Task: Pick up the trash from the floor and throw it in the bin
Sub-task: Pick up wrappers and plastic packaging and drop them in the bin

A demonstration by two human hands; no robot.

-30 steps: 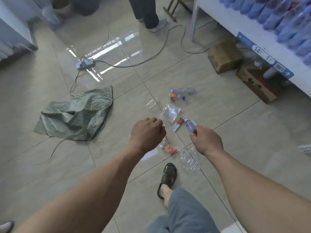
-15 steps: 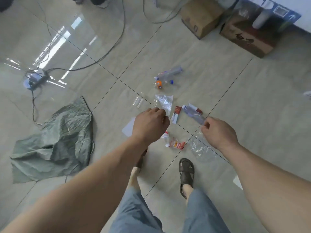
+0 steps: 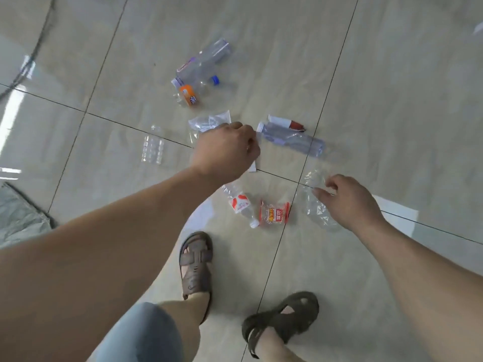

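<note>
Several pieces of trash lie on the tiled floor. There is a clear bottle with a purple label (image 3: 290,139), a white and red tube (image 3: 285,122), two more bottles (image 3: 201,66), a clear bag (image 3: 209,121), a blister tray (image 3: 153,150), a small red-and-white labelled bottle (image 3: 239,202) and an orange wrapper (image 3: 274,214). My left hand (image 3: 227,150) hovers over the bag with curled fingers, and a white corner shows under it. Whether it holds anything is hidden. My right hand (image 3: 350,202) has loosely bent fingers touching crumpled clear plastic (image 3: 317,207). No bin is in view.
A grey-green sack (image 3: 18,220) lies at the left edge and a cable (image 3: 31,56) runs across the top left. My sandalled feet (image 3: 196,265) (image 3: 285,317) stand just behind the trash.
The view has tipped down and closer to the floor. My left hand moved forward over the small box and bag. My right hand shifted from the purple-labelled bottle to the crumpled plastic.
</note>
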